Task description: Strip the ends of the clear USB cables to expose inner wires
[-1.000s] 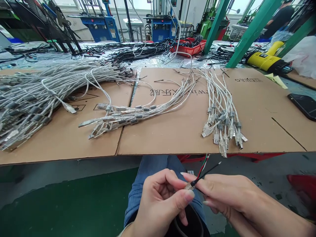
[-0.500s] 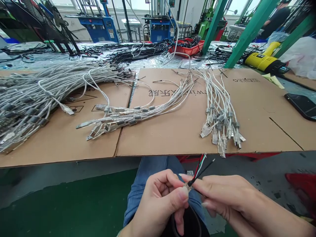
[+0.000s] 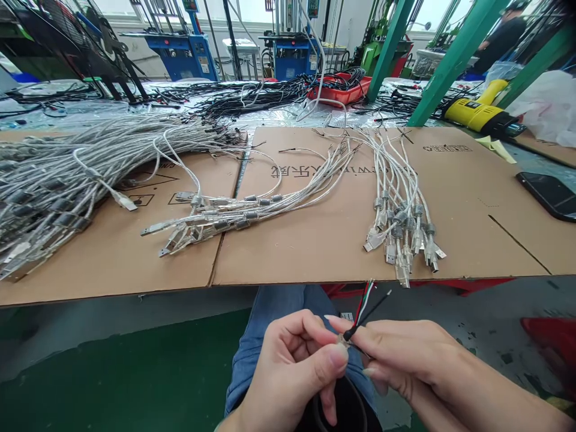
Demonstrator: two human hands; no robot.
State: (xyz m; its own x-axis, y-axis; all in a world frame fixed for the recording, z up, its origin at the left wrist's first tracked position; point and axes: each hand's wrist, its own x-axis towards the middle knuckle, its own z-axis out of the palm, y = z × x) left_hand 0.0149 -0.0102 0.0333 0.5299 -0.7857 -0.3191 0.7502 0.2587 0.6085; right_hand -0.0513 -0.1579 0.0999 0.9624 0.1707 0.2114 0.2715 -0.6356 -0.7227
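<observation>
My left hand (image 3: 303, 366) pinches the end of a cable between thumb and forefinger, over my lap. From that end fan out thin red, green, white and black wires (image 3: 366, 303), with a black sleeve at their base. Fingers of my right hand (image 3: 400, 354) close on the same cable end from the right; part of the grip is hidden. On the cardboard (image 3: 292, 258) in front lie clear USB cables: a large pile (image 3: 81, 162) at the left, a loose bundle (image 3: 252, 210) in the middle, and another bundle (image 3: 400, 210) at the right with its plugs towards me.
A black phone (image 3: 549, 195) and a yellow heat gun (image 3: 472, 114) lie at the right, near green posts (image 3: 454, 66). Black cables and a red tray (image 3: 342, 90) are at the back. A person (image 3: 504, 36) is in the far right background.
My right hand's lower fingers have shifted slightly left, closer to my left hand. The wires have barely moved.
</observation>
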